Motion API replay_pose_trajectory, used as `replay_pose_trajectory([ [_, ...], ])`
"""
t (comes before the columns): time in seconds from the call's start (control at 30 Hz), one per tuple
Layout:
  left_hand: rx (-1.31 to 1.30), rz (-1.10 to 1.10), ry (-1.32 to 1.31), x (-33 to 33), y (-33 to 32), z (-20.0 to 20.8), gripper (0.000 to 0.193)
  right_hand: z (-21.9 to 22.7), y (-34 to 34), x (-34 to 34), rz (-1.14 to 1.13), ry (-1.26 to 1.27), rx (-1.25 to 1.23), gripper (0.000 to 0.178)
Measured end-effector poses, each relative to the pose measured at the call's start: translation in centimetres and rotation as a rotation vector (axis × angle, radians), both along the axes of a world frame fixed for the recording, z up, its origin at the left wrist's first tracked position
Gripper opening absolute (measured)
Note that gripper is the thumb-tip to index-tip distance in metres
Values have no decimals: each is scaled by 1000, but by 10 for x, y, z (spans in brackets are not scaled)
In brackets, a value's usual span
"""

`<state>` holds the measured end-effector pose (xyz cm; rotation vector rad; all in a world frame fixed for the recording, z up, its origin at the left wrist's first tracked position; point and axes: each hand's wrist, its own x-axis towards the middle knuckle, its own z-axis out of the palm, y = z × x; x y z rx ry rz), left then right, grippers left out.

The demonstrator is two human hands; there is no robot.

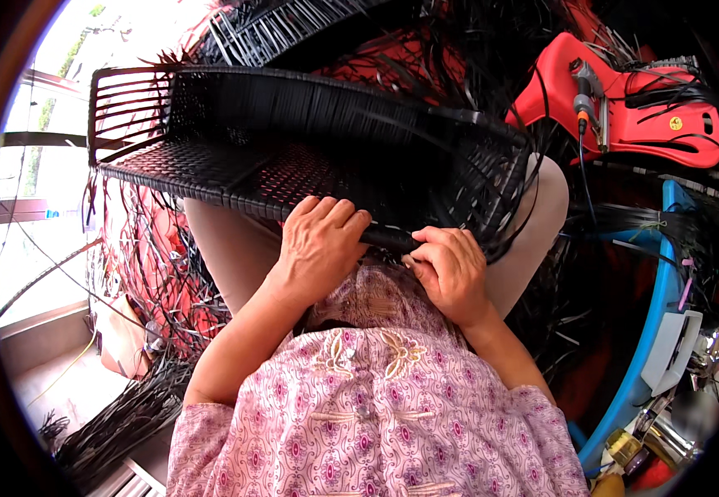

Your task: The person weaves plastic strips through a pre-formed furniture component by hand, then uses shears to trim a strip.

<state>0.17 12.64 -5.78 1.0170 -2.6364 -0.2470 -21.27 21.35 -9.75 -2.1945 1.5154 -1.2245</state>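
Note:
A long black woven basket (235,178) rests across my knees, its hollow side facing up. Its left end is an open lattice, while the bottom and long walls are closely woven. My left hand (322,247) is closed over the near rim, fingers curled across the wrapped edge. Just to its right, my right hand (452,272) is closed at the same rim, thumb and forefinger drawn together in a pinch. Whatever lies between those fingertips is too small to make out. Loose black strips stick out around the basket's right end.
A red plastic seat (666,112) with a corded tool (583,103) on it stands at the far right. Below it is a blue tub (653,331) beside metal items. Black strips (127,422) lie heaped at the lower left, near a pinkish bag (122,340).

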Motion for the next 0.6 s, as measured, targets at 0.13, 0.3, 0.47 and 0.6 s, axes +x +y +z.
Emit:
replay_pose_trajectory([
  [0.13, -33, 19, 11, 3, -3, 34, 35, 25, -1, 4, -18, 2, -50, 21],
  [0.3, -20, 0, 16, -12, -36, 47, 35, 49, -37, -11, -71, -177, 133, 19],
  [0.47, 258, 76, -28, -6, -85, 60, 34, 96, -80, -12, -73, -209, 433, 17],
  [0.6, 279, 122, -28, -11, -122, 49, 43, 82, -138, -22, -60, -179, 517, 21],
])
